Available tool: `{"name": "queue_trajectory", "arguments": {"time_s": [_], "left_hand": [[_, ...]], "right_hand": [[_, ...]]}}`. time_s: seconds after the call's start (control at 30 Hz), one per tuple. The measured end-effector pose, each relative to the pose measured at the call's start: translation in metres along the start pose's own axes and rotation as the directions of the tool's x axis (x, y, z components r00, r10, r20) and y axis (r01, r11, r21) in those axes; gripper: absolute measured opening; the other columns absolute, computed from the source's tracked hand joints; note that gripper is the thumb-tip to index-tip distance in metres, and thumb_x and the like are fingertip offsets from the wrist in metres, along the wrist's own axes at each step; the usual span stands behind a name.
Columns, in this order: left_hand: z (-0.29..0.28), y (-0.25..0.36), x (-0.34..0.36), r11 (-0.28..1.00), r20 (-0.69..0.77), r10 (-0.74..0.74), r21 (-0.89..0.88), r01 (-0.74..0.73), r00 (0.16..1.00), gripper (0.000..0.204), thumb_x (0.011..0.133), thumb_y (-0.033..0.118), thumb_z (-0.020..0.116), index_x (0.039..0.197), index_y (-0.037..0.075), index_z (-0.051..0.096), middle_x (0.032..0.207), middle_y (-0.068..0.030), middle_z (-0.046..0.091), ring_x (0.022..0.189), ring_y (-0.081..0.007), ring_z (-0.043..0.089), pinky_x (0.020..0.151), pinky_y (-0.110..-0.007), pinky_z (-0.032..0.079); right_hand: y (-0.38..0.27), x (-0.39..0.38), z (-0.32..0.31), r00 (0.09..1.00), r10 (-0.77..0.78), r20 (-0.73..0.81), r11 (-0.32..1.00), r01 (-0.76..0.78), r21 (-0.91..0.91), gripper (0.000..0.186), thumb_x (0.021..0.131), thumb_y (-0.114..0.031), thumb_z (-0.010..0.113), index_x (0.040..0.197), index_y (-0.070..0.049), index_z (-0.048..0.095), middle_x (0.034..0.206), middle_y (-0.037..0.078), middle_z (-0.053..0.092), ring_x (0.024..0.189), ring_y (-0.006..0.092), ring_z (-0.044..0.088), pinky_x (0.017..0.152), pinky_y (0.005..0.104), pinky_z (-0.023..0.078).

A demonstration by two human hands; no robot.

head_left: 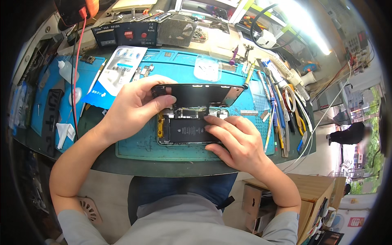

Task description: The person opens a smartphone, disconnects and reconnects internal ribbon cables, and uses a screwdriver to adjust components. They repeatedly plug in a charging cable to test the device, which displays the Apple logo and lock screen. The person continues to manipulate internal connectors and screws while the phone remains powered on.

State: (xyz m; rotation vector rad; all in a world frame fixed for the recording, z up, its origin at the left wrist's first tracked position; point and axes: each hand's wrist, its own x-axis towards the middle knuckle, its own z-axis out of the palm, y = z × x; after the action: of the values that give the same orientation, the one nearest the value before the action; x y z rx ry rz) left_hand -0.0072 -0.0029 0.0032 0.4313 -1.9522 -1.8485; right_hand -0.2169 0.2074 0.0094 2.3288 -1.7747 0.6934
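My left hand [139, 106] grips the left end of a black phone screen assembly [198, 94], its thumb on the dark inner face. The screen is tilted up above an opened phone body [183, 130], which shows a black battery, metal shields and a gold-coloured strip at its left end. A dark flex cable runs between the two at the right. My right hand [234, 143] rests its fingertips on the body's upper right area, near that cable, with thumb and fingers apart. Both parts are over a blue work mat [151, 151].
Tools [286, 106] crowd the mat's right side. A packet [120, 67], bottle [67, 71] and white cloth [65, 132] lie left. A plastic tray [207, 67] and powered unit [124, 34] sit behind. A wooden cabinet [310, 188] stands lower right; a person in black [349, 132] is farther right.
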Motion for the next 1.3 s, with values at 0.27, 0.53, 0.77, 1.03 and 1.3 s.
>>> {"name": "queue_trajectory", "arguments": {"time_s": [0.27,0.53,0.77,1.03,1.3], "left_hand": [[0.000,0.002,0.000,1.000,0.012,0.002,0.011,-0.002,1.000,0.029,0.101,0.002,0.070,0.130,0.000,0.067,0.109,-0.0033,0.066,0.100,-0.0093,0.065,0.089,-0.026,0.056],[-0.001,0.000,0.001,1.000,0.019,-0.001,0.010,0.001,1.000,0.028,0.102,0.004,0.069,0.130,-0.002,0.066,0.109,-0.0035,0.070,0.101,-0.0093,0.066,0.090,-0.027,0.056],[-0.002,-0.002,0.002,1.000,0.027,0.008,0.017,-0.009,1.000,0.028,0.103,0.004,0.068,0.131,-0.002,0.065,0.110,-0.0035,0.070,0.102,-0.0093,0.067,0.093,-0.027,0.056],[0.000,0.002,0.002,0.999,0.039,0.028,0.039,-0.030,0.999,0.028,0.103,0.002,0.066,0.131,-0.003,0.065,0.111,-0.0035,0.069,0.103,-0.0094,0.066,0.093,-0.027,0.056],[0.001,0.003,0.004,0.995,0.070,0.037,0.089,-0.044,0.997,0.026,0.104,0.001,0.065,0.129,-0.004,0.064,0.110,-0.0038,0.068,0.104,-0.0095,0.067,0.093,-0.027,0.057]], "right_hand": [[0.004,0.005,0.001,1.000,0.016,0.026,0.998,-0.017,0.053,0.041,0.079,-0.023,0.086,0.112,-0.007,0.068,0.123,0.006,0.073,0.097,0.0269,0.066,0.081,0.0376,0.056],[0.006,0.006,0.002,0.999,-0.029,0.045,1.000,0.029,0.006,0.044,0.080,-0.024,0.085,0.115,-0.007,0.065,0.123,0.006,0.073,0.094,0.0237,0.065,0.076,0.0370,0.054],[-0.004,0.007,-0.003,0.985,-0.127,0.115,0.962,0.151,-0.228,0.044,0.095,-0.035,0.072,0.126,-0.003,0.065,0.120,0.011,0.071,0.094,0.0200,0.064,0.071,0.0333,0.050],[-0.014,0.019,-0.006,0.969,-0.156,0.194,0.916,0.215,-0.337,0.053,0.103,-0.040,0.061,0.138,-0.001,0.062,0.112,0.009,0.068,0.095,0.0194,0.062,0.076,0.0306,0.051],[0.000,0.003,0.010,0.998,-0.036,-0.045,0.999,0.035,-0.017,0.058,0.088,-0.021,0.080,0.135,0.007,0.061,0.101,0.013,0.072,0.087,0.0276,0.066,0.075,0.0364,0.055]]}}
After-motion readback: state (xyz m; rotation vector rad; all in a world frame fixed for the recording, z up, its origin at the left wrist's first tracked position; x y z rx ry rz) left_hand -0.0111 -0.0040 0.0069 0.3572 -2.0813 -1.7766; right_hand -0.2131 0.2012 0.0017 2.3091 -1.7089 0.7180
